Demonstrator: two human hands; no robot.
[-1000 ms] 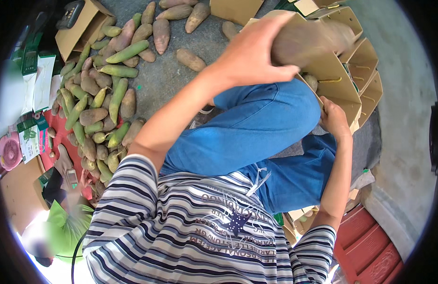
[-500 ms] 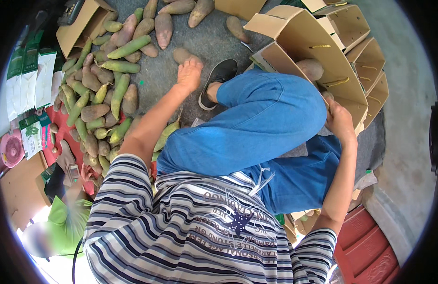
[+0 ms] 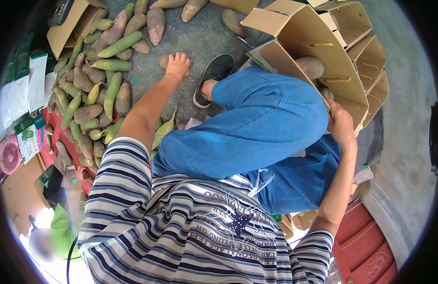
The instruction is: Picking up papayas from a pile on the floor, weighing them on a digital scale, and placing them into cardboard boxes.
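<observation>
Our left hand (image 3: 177,65) stretches out low over the grey floor (image 3: 204,35), its fingers bent and slightly parted, partly covering a brown root (image 3: 163,60); we cannot tell whether it has hold of it. Our right hand (image 3: 341,124) is folded closed on the near edge of an open box (image 3: 302,33).

In that box we see a pinkish root (image 3: 310,67) between two yellow cords (image 3: 336,80), and another root (image 3: 327,93) nearer our right hand. More boxes (image 3: 354,21) stand just behind. Our knee, in blue jeans (image 3: 261,113), rises between the hands, with a black shoe (image 3: 213,80) beside it.

To our left lies a heap of brown roots (image 3: 88,113) and long green roots (image 3: 120,45), and a single root (image 3: 234,22) lies near the box. A person in green (image 3: 62,229) is at the lower left.
</observation>
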